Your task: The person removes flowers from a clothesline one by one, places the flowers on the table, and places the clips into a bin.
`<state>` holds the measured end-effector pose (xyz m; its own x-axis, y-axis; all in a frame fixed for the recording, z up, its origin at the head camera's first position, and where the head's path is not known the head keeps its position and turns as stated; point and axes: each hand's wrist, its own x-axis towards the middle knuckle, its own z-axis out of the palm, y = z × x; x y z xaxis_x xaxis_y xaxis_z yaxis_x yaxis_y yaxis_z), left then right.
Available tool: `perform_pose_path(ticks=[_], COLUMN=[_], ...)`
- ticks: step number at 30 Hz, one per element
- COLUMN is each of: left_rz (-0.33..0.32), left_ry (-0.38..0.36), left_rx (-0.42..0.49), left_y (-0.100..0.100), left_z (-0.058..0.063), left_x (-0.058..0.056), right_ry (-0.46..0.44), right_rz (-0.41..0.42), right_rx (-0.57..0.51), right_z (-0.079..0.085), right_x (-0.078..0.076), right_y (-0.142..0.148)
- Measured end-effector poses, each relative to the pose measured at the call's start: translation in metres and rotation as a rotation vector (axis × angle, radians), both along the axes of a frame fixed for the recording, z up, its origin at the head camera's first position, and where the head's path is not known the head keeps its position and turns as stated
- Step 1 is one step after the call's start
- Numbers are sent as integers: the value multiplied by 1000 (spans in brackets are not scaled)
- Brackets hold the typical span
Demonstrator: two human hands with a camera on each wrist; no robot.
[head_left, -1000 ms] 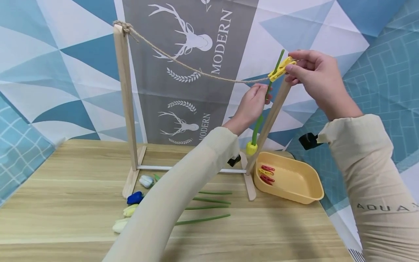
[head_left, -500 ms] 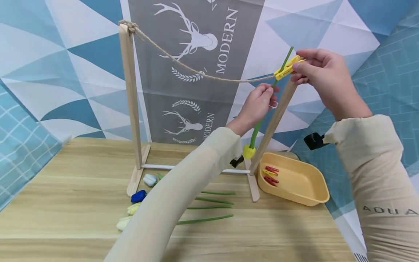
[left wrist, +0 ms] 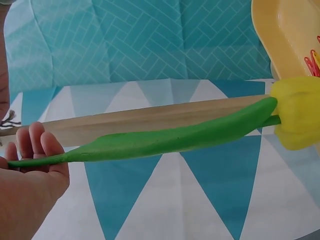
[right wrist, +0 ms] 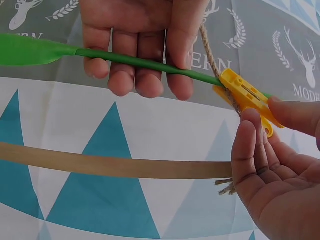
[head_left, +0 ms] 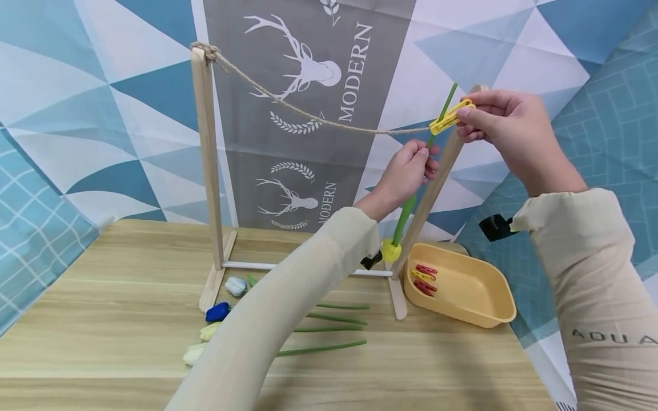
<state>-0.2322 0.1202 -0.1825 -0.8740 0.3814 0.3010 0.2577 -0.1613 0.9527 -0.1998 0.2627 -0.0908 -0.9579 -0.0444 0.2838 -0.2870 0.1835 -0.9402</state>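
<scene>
My left hand [head_left: 406,171] holds a yellow tulip [left wrist: 175,139] by its thin green stem, with the bloom [head_left: 391,251] hanging downward. Just above those fingers, a yellow clothespin [head_left: 448,118] sits across the stem and the twine [head_left: 308,112], near the right post. Its handle end is pinched between thumb and fingers of my right hand [head_left: 509,125]. In the right wrist view the clothespin's jaws [right wrist: 229,82] overlap both the twine and the stem, whose cut end sticks out past them.
A wooden frame [head_left: 205,154] carries the sagging twine between its posts. Several tulips [head_left: 218,311], white, blue and pale yellow, lie on the table [head_left: 103,319], partly behind my left sleeve. A yellow-orange basin [head_left: 470,285] with red and yellow clothespins [head_left: 424,279] stands right of the frame.
Both hands keep their hold on the stem and the clothespin. The clothespin's handles look closer together at half a second ago than a second ago, and the whole view has shifted slightly.
</scene>
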Motion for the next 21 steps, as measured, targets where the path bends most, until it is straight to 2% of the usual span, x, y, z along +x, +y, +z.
perform_pose_path(ticks=[6, 13, 21], left_rz=[10, 54, 69], left_ry=[-7, 62, 88], left_rx=[-5, -67, -140], left_y=[1, -2, -2], left_z=[-1, 0, -1], left_x=[0, 0, 0], right_ry=[6, 38, 65], right_rz=[-12, -3, -11], right_rx=[-1, -22, -53], right_z=[-3, -5, -9], right_x=[0, -1, 0], right_y=[4, 4, 7])
